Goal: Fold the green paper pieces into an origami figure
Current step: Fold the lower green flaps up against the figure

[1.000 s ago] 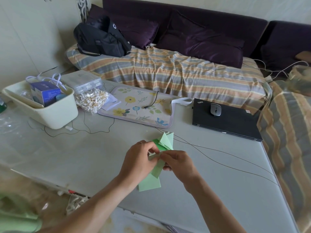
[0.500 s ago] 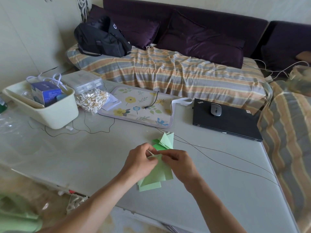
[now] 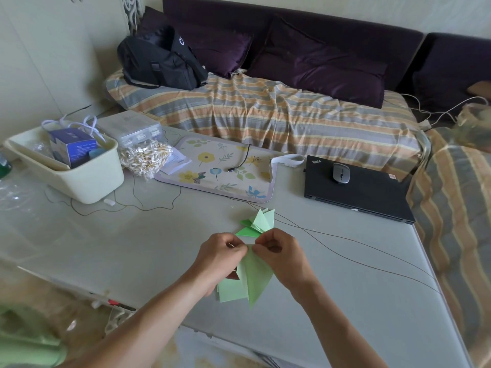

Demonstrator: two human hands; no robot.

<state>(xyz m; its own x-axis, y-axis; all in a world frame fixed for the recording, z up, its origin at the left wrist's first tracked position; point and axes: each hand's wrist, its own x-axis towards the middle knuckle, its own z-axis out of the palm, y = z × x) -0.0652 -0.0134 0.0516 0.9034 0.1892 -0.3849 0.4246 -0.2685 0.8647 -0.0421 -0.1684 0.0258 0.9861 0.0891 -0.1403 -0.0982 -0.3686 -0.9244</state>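
Since a second ago, the pale green paper piece [image 3: 255,277] has swung point-down; left hand [image 3: 220,257] and right hand [image 3: 281,254] fingers pinch its top edge above the counter [image 3: 132,248]. Light, floppy, crease-prone: hold near folds. Folded green modules [image 3: 256,224] lie at twelve o'clock.

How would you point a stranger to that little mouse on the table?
Start at the grey table and look to its far right side, where a closed black laptop lies flat. The mouse sits on its lid, the only small rounded grey thing there, with a dark stripe down its middle.
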